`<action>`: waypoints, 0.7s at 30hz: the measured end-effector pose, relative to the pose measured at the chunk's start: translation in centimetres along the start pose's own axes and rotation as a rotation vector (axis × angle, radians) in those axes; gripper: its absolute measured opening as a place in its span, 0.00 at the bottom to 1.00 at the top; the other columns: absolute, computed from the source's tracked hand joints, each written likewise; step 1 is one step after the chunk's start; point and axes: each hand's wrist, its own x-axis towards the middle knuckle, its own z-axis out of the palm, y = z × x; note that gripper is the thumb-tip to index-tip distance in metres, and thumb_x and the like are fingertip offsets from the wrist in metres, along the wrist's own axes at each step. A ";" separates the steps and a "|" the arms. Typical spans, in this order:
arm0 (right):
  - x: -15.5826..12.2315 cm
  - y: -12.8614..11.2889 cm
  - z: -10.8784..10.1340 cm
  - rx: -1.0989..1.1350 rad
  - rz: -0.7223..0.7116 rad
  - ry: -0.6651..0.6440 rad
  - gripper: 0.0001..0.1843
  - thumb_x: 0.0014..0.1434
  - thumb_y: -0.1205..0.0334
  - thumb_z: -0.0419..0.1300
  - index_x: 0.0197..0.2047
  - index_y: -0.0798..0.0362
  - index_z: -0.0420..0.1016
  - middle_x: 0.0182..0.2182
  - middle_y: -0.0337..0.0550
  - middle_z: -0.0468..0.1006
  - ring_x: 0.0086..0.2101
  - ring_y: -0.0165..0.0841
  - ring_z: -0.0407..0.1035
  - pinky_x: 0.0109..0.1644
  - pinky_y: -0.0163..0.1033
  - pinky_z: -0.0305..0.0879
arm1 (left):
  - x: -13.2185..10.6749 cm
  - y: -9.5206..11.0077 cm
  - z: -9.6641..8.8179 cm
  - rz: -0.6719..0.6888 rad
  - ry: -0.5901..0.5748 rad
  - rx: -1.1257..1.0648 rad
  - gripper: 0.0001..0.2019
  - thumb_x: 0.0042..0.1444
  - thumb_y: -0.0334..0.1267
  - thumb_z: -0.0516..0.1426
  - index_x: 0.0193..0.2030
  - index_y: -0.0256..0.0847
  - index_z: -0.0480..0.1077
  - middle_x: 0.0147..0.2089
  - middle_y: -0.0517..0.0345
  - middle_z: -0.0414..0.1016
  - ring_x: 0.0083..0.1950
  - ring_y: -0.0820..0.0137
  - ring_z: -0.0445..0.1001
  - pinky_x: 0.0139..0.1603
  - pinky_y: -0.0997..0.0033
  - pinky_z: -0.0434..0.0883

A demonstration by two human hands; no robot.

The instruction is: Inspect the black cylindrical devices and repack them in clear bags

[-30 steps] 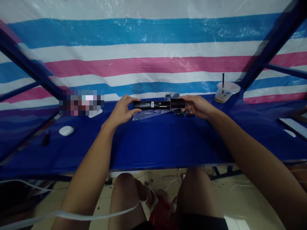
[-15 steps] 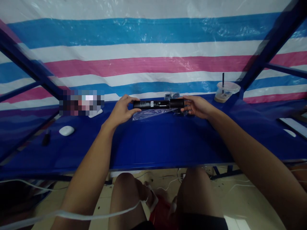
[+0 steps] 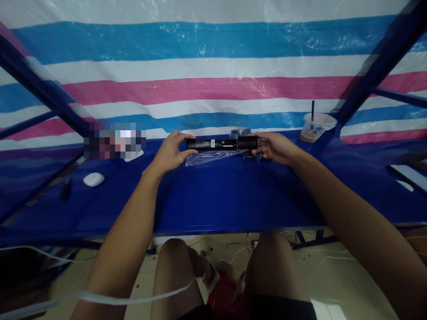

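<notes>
The black tube (image 3: 216,143) has a matt, smooth finish, metal or hard plastic; which of the two cannot be told. Under it lies a clear plastic bag (image 3: 213,156), thin, crinkled and shiny. The table top (image 3: 227,195) is smooth blue with a soft gloss. Behind its far edge hangs a striped woven tarpaulin (image 3: 213,89), plastic, with a wrinkled sheen. The cup (image 3: 315,126) near the far right corner is translucent plastic. The mouse (image 3: 94,179) is white plastic, smooth and faintly shiny.
</notes>
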 end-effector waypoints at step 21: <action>-1.4 1.0 1.8 -0.775 -0.748 -0.101 0.19 0.60 0.58 0.70 0.55 0.41 0.85 0.56 0.44 0.83 0.58 0.48 0.75 0.66 0.57 0.70 | -0.3 1.8 0.2 0.005 -0.152 -0.049 0.20 0.60 0.50 0.67 0.56 0.46 0.76 0.46 0.53 0.72 0.46 0.59 0.73 0.49 0.55 0.74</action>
